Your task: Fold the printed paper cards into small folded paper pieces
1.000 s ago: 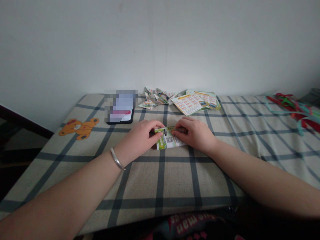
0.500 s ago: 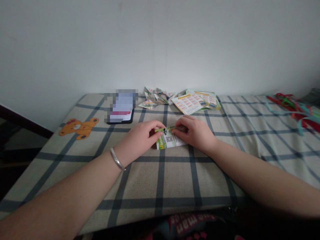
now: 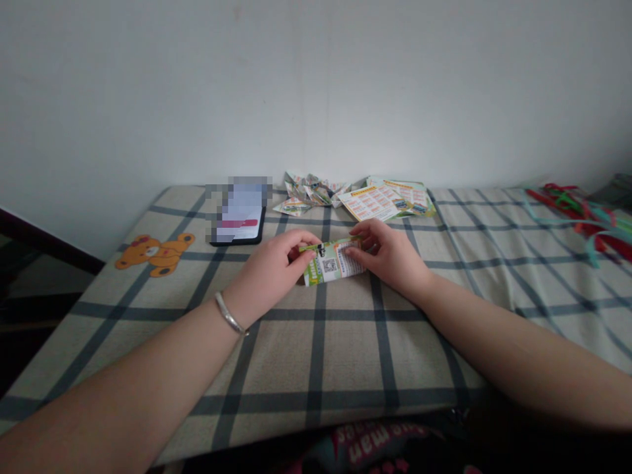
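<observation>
Folded paper (image 3: 332,263), green and white with tiny print, sits near the middle of the checked cloth (image 3: 345,355), a bit closer to the far edge than the near one. Both hands are on it. By the left edge an orange bear (image 3: 153,252) is printed on the cloth. Next comes a dark phone (image 3: 239,224), lying flat near the far edge. Then comes the left hand (image 3: 269,273), with a silver bangle (image 3: 228,315) on its wrist. Its thumb and fingers are closed on the left end of the folded paper. The right hand (image 3: 390,257) pinches the right end the same way, fingertips tight on the top edge. Along the far edge behind the hands lie a heap of small folded bits (image 3: 309,192) and a flat pile of flyers (image 3: 388,199). Red and green ribbons (image 3: 582,210) lie by the right edge. It looks like a fold is being made. To do it well, I think the hands should line up the paper's edges, hold both ends firm so nothing slips, and press the crease flat against the cloth.
</observation>
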The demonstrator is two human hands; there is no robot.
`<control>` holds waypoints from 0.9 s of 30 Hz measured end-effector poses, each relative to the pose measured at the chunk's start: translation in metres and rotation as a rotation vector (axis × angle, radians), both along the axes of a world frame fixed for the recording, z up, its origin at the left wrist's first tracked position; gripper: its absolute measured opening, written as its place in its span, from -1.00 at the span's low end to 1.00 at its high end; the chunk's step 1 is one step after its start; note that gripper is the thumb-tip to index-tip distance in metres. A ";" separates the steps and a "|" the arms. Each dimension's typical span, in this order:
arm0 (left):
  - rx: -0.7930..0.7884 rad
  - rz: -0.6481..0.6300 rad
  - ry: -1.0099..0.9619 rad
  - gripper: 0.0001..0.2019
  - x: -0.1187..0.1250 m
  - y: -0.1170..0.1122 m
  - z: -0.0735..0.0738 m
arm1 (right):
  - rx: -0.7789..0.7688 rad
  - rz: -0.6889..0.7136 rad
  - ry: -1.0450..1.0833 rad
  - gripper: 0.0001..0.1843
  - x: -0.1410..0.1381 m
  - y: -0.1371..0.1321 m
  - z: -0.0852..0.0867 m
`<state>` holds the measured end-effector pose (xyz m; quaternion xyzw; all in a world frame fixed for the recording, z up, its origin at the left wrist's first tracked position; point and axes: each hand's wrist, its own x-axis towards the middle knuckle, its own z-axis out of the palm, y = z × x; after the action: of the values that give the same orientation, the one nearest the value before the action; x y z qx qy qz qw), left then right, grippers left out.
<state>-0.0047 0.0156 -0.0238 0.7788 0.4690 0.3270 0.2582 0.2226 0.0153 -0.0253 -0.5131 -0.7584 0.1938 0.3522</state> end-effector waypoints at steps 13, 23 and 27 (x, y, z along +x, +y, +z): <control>-0.079 0.031 -0.274 -0.78 0.003 0.001 0.000 | -0.062 0.104 0.279 -0.74 -0.003 -0.001 -0.002; -0.093 0.057 -0.286 -0.81 0.003 0.001 -0.001 | -0.146 0.135 0.431 -0.74 -0.005 0.001 -0.007; -0.100 0.055 -0.282 -0.78 0.002 0.001 -0.003 | -0.173 0.130 0.485 -0.71 -0.006 0.001 -0.008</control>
<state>-0.0024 0.0164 -0.0265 0.6982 0.4648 0.4163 0.3509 0.2166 0.0167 -0.0328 -0.4301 -0.6636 0.3973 0.4656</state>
